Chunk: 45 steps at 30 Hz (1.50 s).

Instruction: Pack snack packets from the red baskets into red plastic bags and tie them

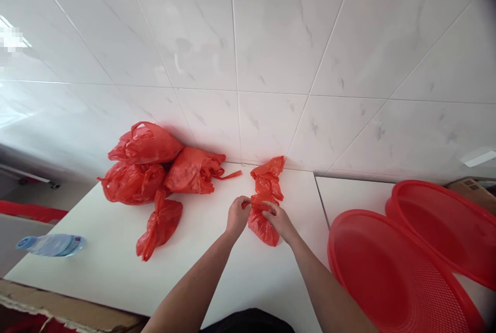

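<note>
Pinching one red plastic bag (267,183) at its waist from both sides: curling the left hand (237,215) shut on the crumpled film at the left, clamping the right hand (277,219) on it from the right, with the fingertips nearly meeting over the middle. Holding that bag down on the white table (116,266), close to the far edge, with its upper end reaching toward the tiled wall (248,38) and its bulging lower end lying between the two wrists. Looking down on all of this through the head view, the only one. Counting five red bags in all: the one in the grip and four more to the left, bunched together and well apart from the hands. Leaning against the wall, the top bag (145,143); touching it from below, the lower bag (132,183); lying just beside both, the middle bag (194,170), with a loose strip pointing right; resting nearer the camera and touching the lower bag, the knotted bag (159,224). Counting one water bottle (52,244), lying on its side at the table's left edge. Counting two round red basins at the right, overlapping: the nearer basin (372,266), perforated like a sieve, and the farther basin (437,224) partly behind it, both sitting over a second white tabletop (349,193). Showing one cardboard box (470,188) at the far right, partly hidden behind the farther basin.
</note>
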Each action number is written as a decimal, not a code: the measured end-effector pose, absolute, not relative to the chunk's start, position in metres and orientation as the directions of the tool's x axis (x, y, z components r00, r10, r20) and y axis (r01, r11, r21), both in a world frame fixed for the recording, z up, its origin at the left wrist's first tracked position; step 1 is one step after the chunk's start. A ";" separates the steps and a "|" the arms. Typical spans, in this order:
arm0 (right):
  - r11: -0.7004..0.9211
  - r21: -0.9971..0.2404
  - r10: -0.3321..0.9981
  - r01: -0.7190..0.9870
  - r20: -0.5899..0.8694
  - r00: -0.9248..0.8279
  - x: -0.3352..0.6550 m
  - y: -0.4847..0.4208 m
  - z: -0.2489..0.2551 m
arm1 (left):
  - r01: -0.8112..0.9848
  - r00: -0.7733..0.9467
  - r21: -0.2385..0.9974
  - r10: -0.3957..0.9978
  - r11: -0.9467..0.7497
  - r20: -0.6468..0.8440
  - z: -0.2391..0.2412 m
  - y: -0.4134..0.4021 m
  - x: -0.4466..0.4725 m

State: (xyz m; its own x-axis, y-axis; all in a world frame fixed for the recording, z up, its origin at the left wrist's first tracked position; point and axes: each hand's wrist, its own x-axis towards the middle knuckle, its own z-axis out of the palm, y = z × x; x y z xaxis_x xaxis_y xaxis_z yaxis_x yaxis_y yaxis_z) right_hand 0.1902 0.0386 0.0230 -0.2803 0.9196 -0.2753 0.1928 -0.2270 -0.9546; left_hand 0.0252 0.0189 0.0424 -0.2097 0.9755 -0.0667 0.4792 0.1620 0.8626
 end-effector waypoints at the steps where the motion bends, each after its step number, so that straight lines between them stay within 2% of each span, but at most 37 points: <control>1: -0.265 -0.949 0.913 0.171 -0.303 -0.273 0.191 0.038 0.021 | 0.558 -0.222 0.816 0.975 0.151 -0.029 0.041 0.019 0.023; 3: -0.339 -0.937 0.894 0.079 -0.348 -0.283 0.191 0.037 0.017 | 0.704 -0.091 0.707 0.996 0.070 -0.008 0.038 0.017 0.023; 5: -0.398 -0.917 0.878 -0.017 -0.376 -0.296 0.190 0.034 0.012 | 0.793 0.094 0.610 0.990 -0.011 -0.104 0.032 0.015 0.027; 6: -0.416 -0.908 0.873 -0.043 -0.386 -0.298 0.189 0.031 0.009 | 0.807 0.141 0.591 0.976 -0.015 -0.168 0.029 0.013 0.029; 8: -0.452 -0.891 0.862 -0.046 -0.423 -0.278 0.192 0.025 0.003 | 0.819 0.132 0.573 0.959 0.038 -0.251 0.021 0.008 0.029; 11: -0.488 -0.873 0.856 0.002 -0.479 -0.195 0.206 0.013 -0.007 | 0.815 0.017 0.560 0.959 0.150 -0.282 0.014 -0.005 0.008; 15: -0.522 -0.849 0.841 0.082 -0.528 -0.114 0.238 -0.009 -0.022 | 0.784 -0.172 0.551 0.954 0.284 -0.246 0.017 -0.031 -0.049; 18: -0.573 -0.811 0.806 0.114 -0.584 -0.102 0.257 -0.030 -0.031 | 0.709 -0.439 0.524 0.877 0.473 -0.197 0.023 -0.049 -0.100; 20: -0.600 -0.789 0.785 0.131 -0.612 -0.095 0.264 -0.045 -0.036 | 0.740 -0.557 0.400 0.826 0.541 -0.087 0.023 -0.057 -0.134; 22: -0.627 -0.763 0.759 0.159 -0.644 -0.095 0.267 -0.062 -0.042 | 0.754 -0.642 0.194 0.767 0.628 0.013 0.020 -0.061 -0.165; 25: -0.661 -0.723 0.723 0.200 -0.685 -0.091 0.266 -0.085 -0.052 | 0.668 -0.741 0.073 0.671 0.740 -0.020 0.011 -0.060 -0.203; 27: -0.678 -0.699 0.702 0.227 -0.708 -0.083 0.265 -0.098 -0.061 | 0.640 -0.755 0.066 0.643 0.765 -0.131 0.004 -0.059 -0.221; 30: -0.703 -0.661 0.671 0.264 -0.739 -0.064 0.263 -0.113 -0.075 | 0.679 -0.670 0.154 0.692 0.718 -0.269 -0.004 -0.057 -0.235; 33: -0.712 -0.648 0.659 0.270 -0.750 -0.062 0.262 -0.120 -0.086 | 0.706 -0.591 0.259 0.750 0.659 -0.297 -0.008 -0.059 -0.233; 36: -0.714 -0.645 0.658 0.273 -0.751 -0.053 0.264 -0.118 -0.089 | 0.683 -0.581 0.297 0.743 0.667 -0.331 -0.007 -0.064 -0.224; 41: -0.725 -0.610 0.622 0.319 -0.779 -0.077 0.270 -0.109 -0.091 | 0.616 -0.658 0.306 0.687 0.726 -0.307 0.009 -0.091 -0.223; 45: -0.735 -0.598 0.589 0.319 -0.797 -0.134 0.277 -0.106 -0.096 | 0.464 -0.843 0.264 0.513 0.846 -0.160 0.032 -0.137 -0.246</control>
